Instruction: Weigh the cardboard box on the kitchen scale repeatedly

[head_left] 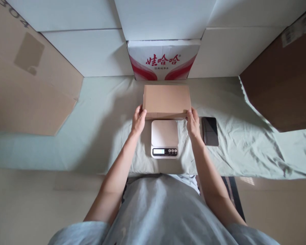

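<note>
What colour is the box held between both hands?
Plain light brown; the box shows best in the head view.

White panels [86,52] are lining the far side. Pale green cloth [99,102] is spreading left to right. Light [248,180] is glinting on beige floor [280,204] at near right.

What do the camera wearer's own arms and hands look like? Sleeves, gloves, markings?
Left hand and right hand: gloveless, no watch or bracelet visible. Forearms bare, no cables or markings seen. Sleeves short, grey-blue, matching the shirt.
</note>
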### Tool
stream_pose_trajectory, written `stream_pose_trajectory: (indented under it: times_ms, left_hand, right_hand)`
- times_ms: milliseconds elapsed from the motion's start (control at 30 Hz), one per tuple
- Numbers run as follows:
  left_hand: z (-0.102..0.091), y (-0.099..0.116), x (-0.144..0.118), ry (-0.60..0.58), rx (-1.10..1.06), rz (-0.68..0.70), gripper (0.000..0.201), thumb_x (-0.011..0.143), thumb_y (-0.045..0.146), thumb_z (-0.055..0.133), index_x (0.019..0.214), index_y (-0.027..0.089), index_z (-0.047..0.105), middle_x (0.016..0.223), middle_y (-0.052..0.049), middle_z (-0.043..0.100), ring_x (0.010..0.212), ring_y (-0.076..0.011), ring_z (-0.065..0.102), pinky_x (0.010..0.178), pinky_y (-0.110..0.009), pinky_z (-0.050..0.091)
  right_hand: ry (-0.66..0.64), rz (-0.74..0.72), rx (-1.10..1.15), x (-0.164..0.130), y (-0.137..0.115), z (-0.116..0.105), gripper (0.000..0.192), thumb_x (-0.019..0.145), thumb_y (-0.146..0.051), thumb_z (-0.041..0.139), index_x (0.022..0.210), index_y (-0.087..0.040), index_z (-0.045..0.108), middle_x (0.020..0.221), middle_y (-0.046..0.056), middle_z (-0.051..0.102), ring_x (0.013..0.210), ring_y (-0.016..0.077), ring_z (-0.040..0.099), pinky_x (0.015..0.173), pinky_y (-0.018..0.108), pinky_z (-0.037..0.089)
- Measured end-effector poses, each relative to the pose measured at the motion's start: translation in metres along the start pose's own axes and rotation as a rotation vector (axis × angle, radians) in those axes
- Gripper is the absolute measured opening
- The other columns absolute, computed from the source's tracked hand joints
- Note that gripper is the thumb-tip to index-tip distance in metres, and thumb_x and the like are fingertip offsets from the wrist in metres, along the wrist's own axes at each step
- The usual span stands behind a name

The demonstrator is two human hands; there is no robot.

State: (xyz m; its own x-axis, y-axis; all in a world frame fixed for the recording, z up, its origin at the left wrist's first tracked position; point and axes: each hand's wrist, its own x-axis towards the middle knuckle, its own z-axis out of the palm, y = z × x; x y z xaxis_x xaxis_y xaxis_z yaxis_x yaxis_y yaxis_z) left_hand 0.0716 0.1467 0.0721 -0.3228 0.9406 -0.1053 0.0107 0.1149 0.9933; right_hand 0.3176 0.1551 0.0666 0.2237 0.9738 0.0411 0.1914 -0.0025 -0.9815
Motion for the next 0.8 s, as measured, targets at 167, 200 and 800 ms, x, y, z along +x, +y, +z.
stream_pose_trajectory:
  times_ms: [167,200,800]
  left_hand:
    - [-0.001,-0.003,0.001,-0.028,0.028,0.003,0.056,0.082,0.055,0.058,0.126,0.021,0.055,0.137,-0.013,0.059,0.132,-0.0276,0.052,0.114,-0.048,0.037]
    - [-0.002,-0.003,0.0,-0.023,0.042,0.011,0.056,0.082,0.055,0.057,0.127,0.021,0.056,0.139,-0.012,0.058,0.133,-0.0274,0.051,0.114,-0.048,0.037]
    - [-0.05,-0.03,-0.104,-0.067,0.188,-0.091,0.035,0.086,0.038,0.056,0.113,0.017,0.064,0.124,-0.014,0.068,0.119,-0.0224,0.063,0.109,-0.04,0.045]
  right_hand:
    - [0.003,0.033,0.021,0.001,0.006,0.001,0.06,0.084,-0.066,0.044,0.126,-0.024,0.055,0.13,0.01,0.061,0.121,0.0234,0.056,0.102,0.048,0.046]
    - [0.008,0.042,0.024,0.001,0.007,0.0,0.06,0.084,-0.066,0.044,0.127,-0.025,0.054,0.132,0.01,0.06,0.123,0.0237,0.055,0.103,0.049,0.045]
    - [0.056,0.193,0.142,-0.092,0.014,-0.044,0.032,0.079,-0.044,0.066,0.101,-0.021,0.068,0.093,0.006,0.076,0.083,0.0178,0.07,0.084,0.039,0.056]
